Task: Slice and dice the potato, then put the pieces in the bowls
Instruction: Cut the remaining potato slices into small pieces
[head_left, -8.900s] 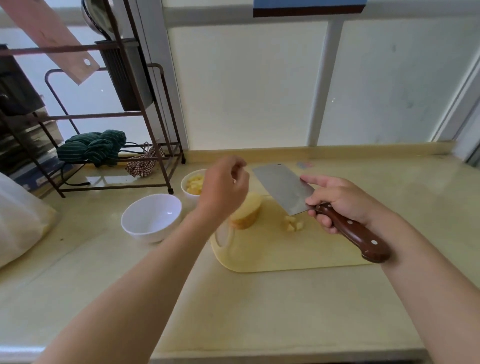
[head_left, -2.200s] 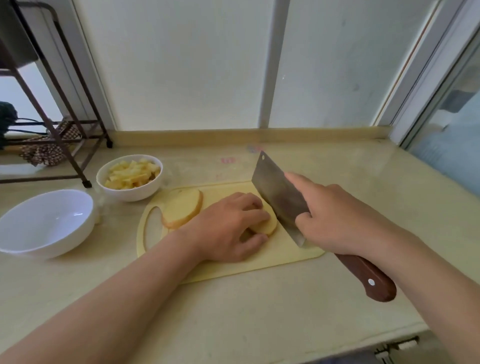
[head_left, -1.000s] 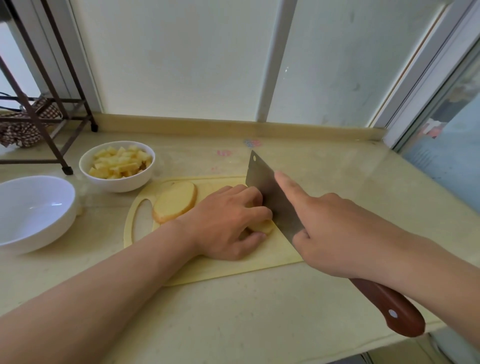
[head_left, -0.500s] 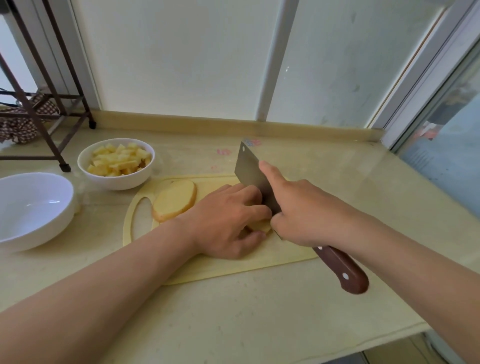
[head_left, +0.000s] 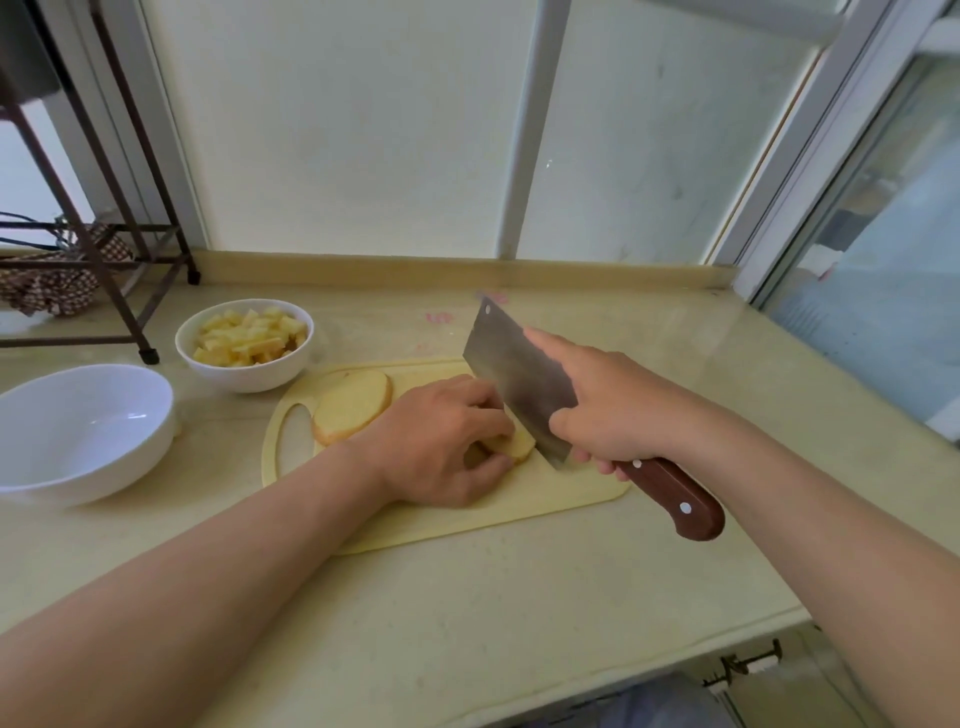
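On the pale yellow cutting board my left hand holds down a potato piece with curled fingers; most of that piece is hidden under the hand. My right hand grips the brown handle of a cleaver, index finger stretched along the blade's spine. The blade stands on the board right against the piece's right edge. A broad potato slice lies flat at the board's left end. A small white bowl holds diced potato. A larger white bowl stands empty at the left.
A dark metal rack with a checked cloth stands at the back left. Frosted window panels rise behind the beige counter, whose front edge runs across the lower right.
Over the last second the cleaver rose and came back down beside the piece under my left hand. Earlier, that hand left the bowl of dice and settled on the potato.
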